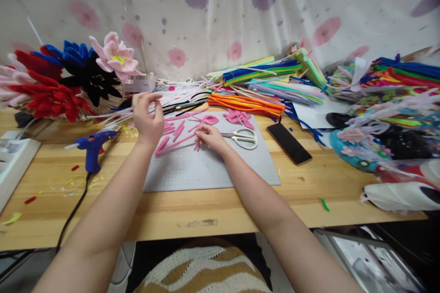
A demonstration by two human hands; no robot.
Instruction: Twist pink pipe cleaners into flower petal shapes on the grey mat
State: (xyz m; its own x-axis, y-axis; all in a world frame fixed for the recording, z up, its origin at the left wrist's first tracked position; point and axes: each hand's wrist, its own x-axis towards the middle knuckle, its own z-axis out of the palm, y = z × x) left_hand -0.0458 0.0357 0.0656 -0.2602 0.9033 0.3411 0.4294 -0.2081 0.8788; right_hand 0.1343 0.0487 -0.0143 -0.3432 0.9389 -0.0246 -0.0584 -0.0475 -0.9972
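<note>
My left hand (148, 116) is raised over the left edge of a grey cutting mat (213, 174), its fingers apart and curved, with nothing visible between them. Low over the middle of the mat, my right hand (210, 138) pinches a pink fuzzy stem (178, 142) that stretches left across the mat. Short pink pieces (178, 131) lie between the two hands. Behind my right hand are a pink loop (210, 119) and a bundle of pink loops (239, 118). White-handled scissors (245, 139) rest just right of my right hand.
A blue glue gun (92, 149) with a black cord stands left of the mat. To the right lies a black phone (289, 143). Bundles of coloured stems (246, 104) line the back. Fuzzy flowers (55, 96) fill the back left; a white power strip (17, 165) is at far left.
</note>
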